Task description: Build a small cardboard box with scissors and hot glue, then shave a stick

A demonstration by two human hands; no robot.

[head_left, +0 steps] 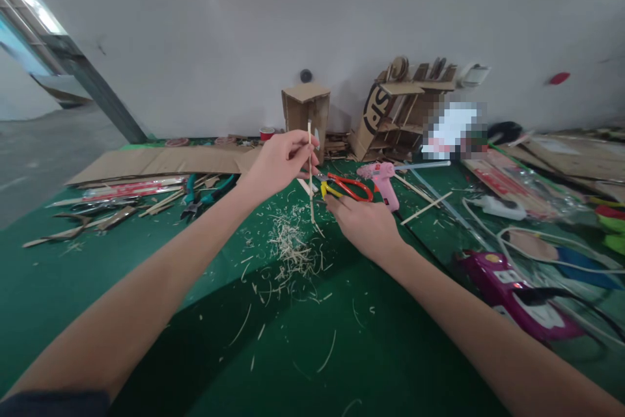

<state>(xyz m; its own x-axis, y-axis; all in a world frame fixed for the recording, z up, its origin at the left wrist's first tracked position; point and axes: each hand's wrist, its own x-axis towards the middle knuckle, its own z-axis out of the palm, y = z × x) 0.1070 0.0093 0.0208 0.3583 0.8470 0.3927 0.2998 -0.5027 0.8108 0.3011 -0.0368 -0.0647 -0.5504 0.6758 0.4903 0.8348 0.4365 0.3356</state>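
Note:
My left hand (286, 160) pinches a thin wooden stick (311, 192), held nearly upright above a pile of shavings (293, 248). To the right, my right hand (364, 218) is closed on a small yellow tool (329, 190), whose kind I cannot make out because the fingers cover much of it. Just behind that hand are red-handled scissors (359, 186), their metal part close to the stick. A pink glue gun (383, 179) lies to the right of the scissors.
Cutting pliers (195, 199) and wood strips lie left, before a cardboard sheet (161, 163). An open cardboard box (306, 95) and a cardboard shelf (390, 111) stand by the wall. At right are a power strip (500, 207), cables and a magenta device (517, 293).

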